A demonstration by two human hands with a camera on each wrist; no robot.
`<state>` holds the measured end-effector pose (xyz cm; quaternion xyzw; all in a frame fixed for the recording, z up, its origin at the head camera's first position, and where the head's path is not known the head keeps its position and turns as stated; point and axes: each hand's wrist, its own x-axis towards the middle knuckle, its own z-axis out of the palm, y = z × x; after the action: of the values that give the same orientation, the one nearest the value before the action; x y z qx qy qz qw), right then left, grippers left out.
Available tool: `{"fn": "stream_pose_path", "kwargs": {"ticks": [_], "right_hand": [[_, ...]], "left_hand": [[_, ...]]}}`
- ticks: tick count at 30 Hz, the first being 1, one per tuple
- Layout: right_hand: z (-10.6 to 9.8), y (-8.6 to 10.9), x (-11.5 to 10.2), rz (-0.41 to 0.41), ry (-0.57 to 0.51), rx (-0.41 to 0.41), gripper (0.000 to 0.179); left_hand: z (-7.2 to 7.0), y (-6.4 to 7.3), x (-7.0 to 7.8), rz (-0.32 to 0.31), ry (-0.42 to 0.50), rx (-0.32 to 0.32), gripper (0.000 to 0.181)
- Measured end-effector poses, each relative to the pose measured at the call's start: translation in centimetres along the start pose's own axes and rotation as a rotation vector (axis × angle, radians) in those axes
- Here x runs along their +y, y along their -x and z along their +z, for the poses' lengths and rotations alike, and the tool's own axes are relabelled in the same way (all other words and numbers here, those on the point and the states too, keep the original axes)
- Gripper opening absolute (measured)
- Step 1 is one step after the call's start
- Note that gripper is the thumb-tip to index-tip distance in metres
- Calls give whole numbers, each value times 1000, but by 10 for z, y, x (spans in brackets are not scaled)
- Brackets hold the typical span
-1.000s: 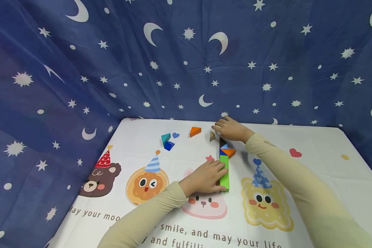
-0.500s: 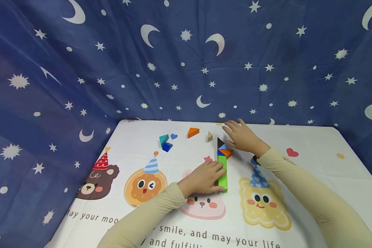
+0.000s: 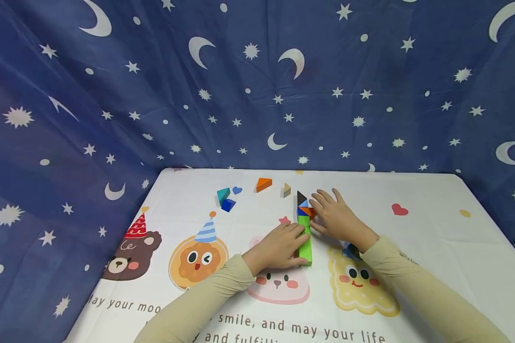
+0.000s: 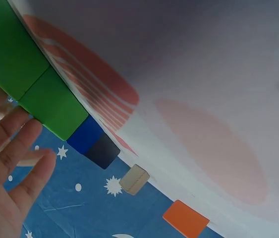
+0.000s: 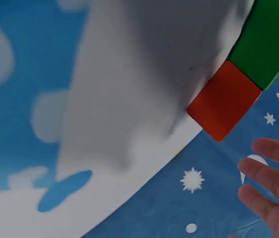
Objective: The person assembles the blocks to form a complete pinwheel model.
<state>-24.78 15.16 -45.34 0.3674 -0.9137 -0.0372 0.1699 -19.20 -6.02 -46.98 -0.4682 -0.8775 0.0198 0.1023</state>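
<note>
In the head view, a row of blocks runs away from me. Two green blocks (image 3: pixel 306 252), with a seam between them in the left wrist view, form its near part. Beyond lie an orange triangular block (image 3: pixel 307 212), a dark blue piece (image 4: pixel 85 135), a light blue piece (image 3: pixel 303 203) and a black triangular block (image 3: pixel 301 198). My left hand (image 3: pixel 278 245) rests on the green blocks from the left, fingers extended. My right hand (image 3: pixel 341 219) has its fingers spread at the orange block's right side and hides part of it; contact cannot be made out.
Further left on the white printed cloth (image 3: pixel 433 247) lie a beige wooden triangle (image 3: pixel 287 190), an orange triangular block (image 3: pixel 263 185), a teal triangular block (image 3: pixel 223 196) and a blue block (image 3: pixel 228 205). A navy star-patterned curtain (image 3: pixel 240 71) hangs behind the table.
My right hand has come from beyond the black triangle, swung right, then moved nearer to me beside the orange block in the row. My left hand stays on the green blocks.
</note>
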Motion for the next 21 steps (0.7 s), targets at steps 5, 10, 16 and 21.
{"fn": "stream_pose_path", "kwargs": {"ticks": [5, 10, 16, 21], "right_hand": [[5, 6, 0, 44, -13, -30, 54], [9, 10, 1, 49, -24, -42, 52], [10, 10, -2, 63, -53, -43, 53], [5, 13, -8, 84, -70, -62, 57]], "left_hand": [[-1, 0, 0, -11, -6, -19, 54], [-1, 1, 0, -13, -3, -17, 53], [-1, 1, 0, -15, -2, -16, 53], [-1, 1, 1, -26, 1, -25, 55]]}}
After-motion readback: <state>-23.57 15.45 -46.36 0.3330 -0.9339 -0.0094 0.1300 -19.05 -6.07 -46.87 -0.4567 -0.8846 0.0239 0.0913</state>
